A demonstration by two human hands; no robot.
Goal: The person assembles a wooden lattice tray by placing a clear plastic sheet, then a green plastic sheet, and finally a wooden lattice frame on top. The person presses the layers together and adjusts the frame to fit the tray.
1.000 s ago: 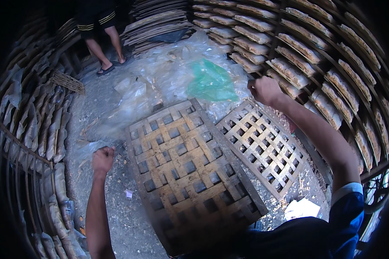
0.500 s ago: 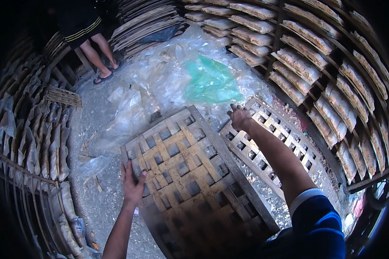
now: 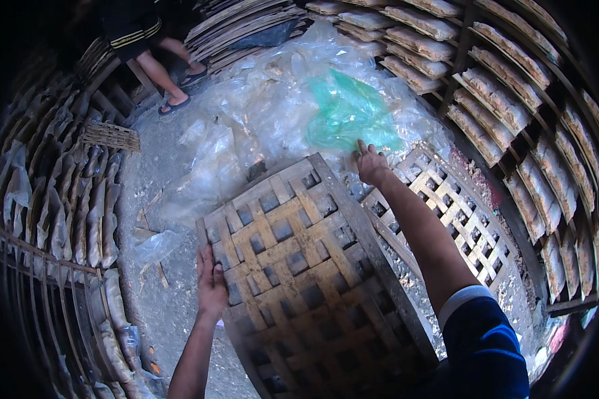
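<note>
A woven bamboo-slat rack (image 3: 299, 259) in a wooden frame lies tilted in front of me. My left hand (image 3: 211, 287) rests on its left edge, with the fingers stretched along the rim. My right hand (image 3: 373, 165) reaches past the rack's far right corner, palm down and fingers apart, at the lower edge of a green plastic sheet (image 3: 349, 113). Whether its fingertips touch the sheet I cannot tell. Beneath my right forearm lies a second, paler woven rack (image 3: 456, 219). Crumpled clear plastic sheets (image 3: 273, 100) spread around the green one.
Shelves of white-topped trays (image 3: 492, 123) line the right. Plastic-covered trays (image 3: 66, 206) fill a rack at left. A person (image 3: 154, 70) in dark shorts and sandals stands at far left, near a small woven panel (image 3: 110, 135). Stacked boards (image 3: 246, 26) stand behind.
My right hand has moved off the second rack's far corner to the green sheet's lower edge. My left hand stays on the rack's edge. The other person's feet have shifted. My view has turned slightly.
</note>
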